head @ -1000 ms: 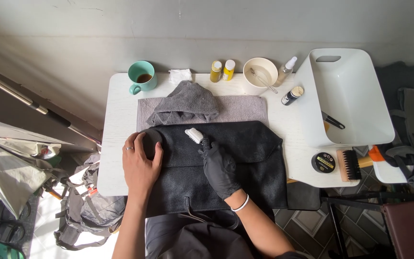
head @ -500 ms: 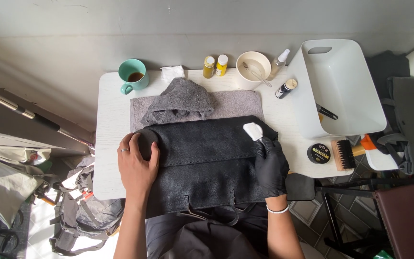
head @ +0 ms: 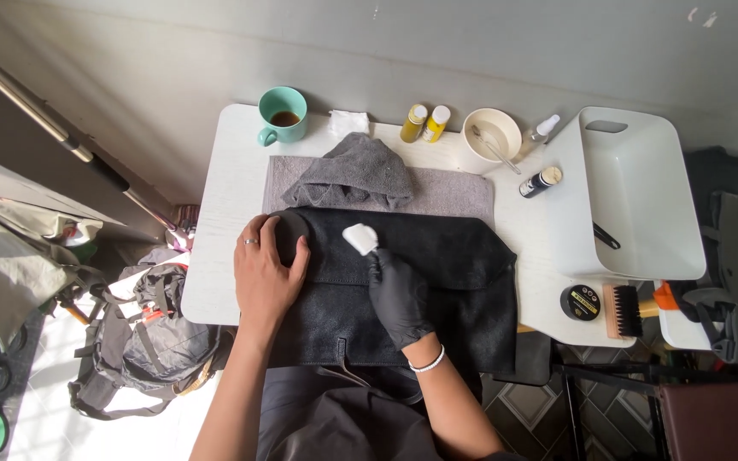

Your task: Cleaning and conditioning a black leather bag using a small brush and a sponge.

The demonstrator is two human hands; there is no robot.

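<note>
A black suede bag (head: 446,273) lies flat on a white table (head: 224,213), its far edge over a grey towel (head: 454,189). My bare left hand (head: 265,275) presses flat on the bag's left end. My right hand (head: 397,294), in a black glove, grips a small white block (head: 359,237) and holds it against the bag's upper middle.
A crumpled grey cloth (head: 350,172) sits behind the bag. Along the back stand a teal mug (head: 282,114), two yellow bottles (head: 424,123), a cream bowl (head: 492,135) and small bottles. A white tub (head: 634,196), round tin (head: 580,302) and brush (head: 623,311) are at right.
My gloved right hand with the white block swept from the bag's middle to its right side, then back to the upper middle. My left hand stayed pressed on the left end.
</note>
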